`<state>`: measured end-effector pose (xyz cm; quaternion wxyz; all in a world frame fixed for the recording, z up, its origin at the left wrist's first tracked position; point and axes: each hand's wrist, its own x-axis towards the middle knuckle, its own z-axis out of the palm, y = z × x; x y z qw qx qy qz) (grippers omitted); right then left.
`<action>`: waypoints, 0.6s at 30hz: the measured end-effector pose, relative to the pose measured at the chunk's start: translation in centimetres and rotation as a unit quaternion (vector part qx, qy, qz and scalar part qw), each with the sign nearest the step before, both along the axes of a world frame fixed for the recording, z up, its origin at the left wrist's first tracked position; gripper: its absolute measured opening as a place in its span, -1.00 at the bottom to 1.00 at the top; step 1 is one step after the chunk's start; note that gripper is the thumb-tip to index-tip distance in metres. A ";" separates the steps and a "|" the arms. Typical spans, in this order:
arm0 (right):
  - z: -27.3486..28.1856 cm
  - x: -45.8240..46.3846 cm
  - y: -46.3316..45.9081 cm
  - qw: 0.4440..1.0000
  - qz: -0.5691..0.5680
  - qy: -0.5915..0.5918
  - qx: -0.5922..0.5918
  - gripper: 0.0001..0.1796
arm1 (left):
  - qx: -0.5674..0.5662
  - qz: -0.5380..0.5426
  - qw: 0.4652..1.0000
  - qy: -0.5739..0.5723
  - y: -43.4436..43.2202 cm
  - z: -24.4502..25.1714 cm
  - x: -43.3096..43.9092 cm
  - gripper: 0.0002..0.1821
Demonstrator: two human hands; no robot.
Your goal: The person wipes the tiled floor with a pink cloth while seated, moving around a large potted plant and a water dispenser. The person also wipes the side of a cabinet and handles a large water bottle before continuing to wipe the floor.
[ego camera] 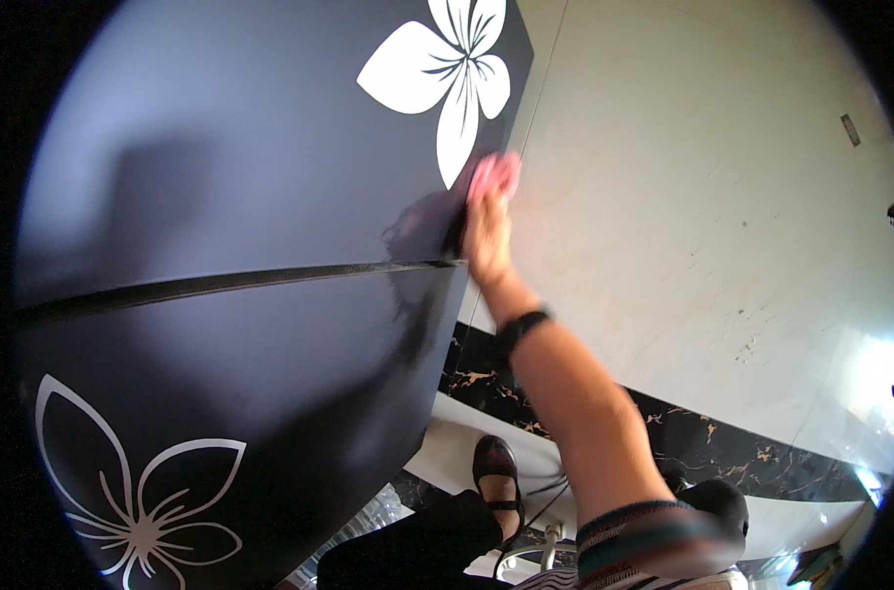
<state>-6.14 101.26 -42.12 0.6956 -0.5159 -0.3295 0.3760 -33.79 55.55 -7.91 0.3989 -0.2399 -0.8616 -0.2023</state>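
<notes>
My right hand (pixel 489 228) reaches up from the lower right, a black band round its wrist. Its fingers hold a pink cloth (pixel 495 177), somewhat blurred, at the side edge of a dark, glossy refrigerator door (pixel 270 169). Close beside the cloth is the lowest petal of a white flower decal (pixel 458 125). Beneath my hand runs the gap (pixel 255 279) between this door and the lower door (pixel 307 354), which bears an outlined flower decal (pixel 144 535). The glossy upper door shows a faint reflection near my hand. My left hand is out of view.
A pale tiled wall (pixel 675 184) with small marks stands right of the refrigerator, above a black marbled skirting (pixel 719 442). Below are a dark shoe (pixel 495 457), a black-clothed leg (pixel 410 542), clear plastic items (pixel 366 520), a dark cable and a white tubular frame (pixel 551 549).
</notes>
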 end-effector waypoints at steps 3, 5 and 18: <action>0.9 -2.6 -12.0 0.975 0.145 0.078 -0.153 -0.90 | 0.037 -0.004 0.999 -0.022 -0.7 0.4 -0.8 -0.47; 1.1 -3.2 -17.5 0.951 0.220 0.029 -0.215 -0.95 | 0.059 -0.008 0.998 -0.032 -1.8 0.8 -1.3 -0.47; -2.1 -3.2 -32.1 0.766 0.442 -0.466 -0.010 -0.54 | -0.358 -0.231 0.854 0.297 -0.7 3.4 0.5 -0.33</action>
